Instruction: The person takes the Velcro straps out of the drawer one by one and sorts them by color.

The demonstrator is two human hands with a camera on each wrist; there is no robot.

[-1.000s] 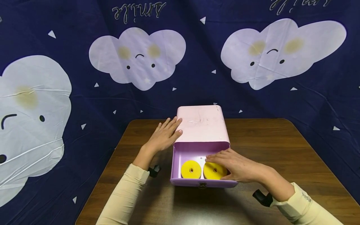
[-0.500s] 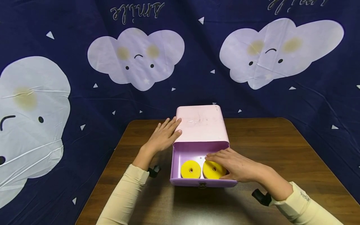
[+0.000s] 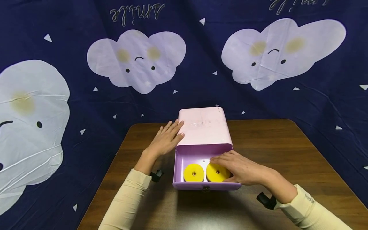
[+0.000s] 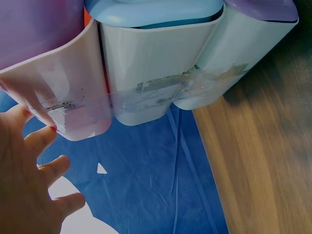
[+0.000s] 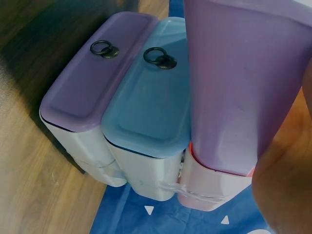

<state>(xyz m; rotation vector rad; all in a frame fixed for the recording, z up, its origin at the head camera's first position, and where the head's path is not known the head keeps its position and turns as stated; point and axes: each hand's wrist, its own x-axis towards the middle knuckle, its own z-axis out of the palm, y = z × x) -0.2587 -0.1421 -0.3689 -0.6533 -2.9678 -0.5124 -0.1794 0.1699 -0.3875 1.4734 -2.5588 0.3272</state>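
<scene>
Drawer unit: three stacked casings on the bench (image 3: 273,143), about midway between its left and right edges and hiding part of the far edge. Top purple drawer (image 3: 188,156): pulled out toward the near edge, containing two yellow discs side by side, left disc (image 3: 189,174) and right disc (image 3: 214,176). Blue drawer (image 5: 146,105) and bottom purple drawer (image 5: 83,87): pushed in, contents hidden. Right hand (image 3: 242,169): fingers curled round the right disc. Left hand (image 3: 164,141): fingers straight, spread, touching the pink casing (image 3: 204,127).
</scene>
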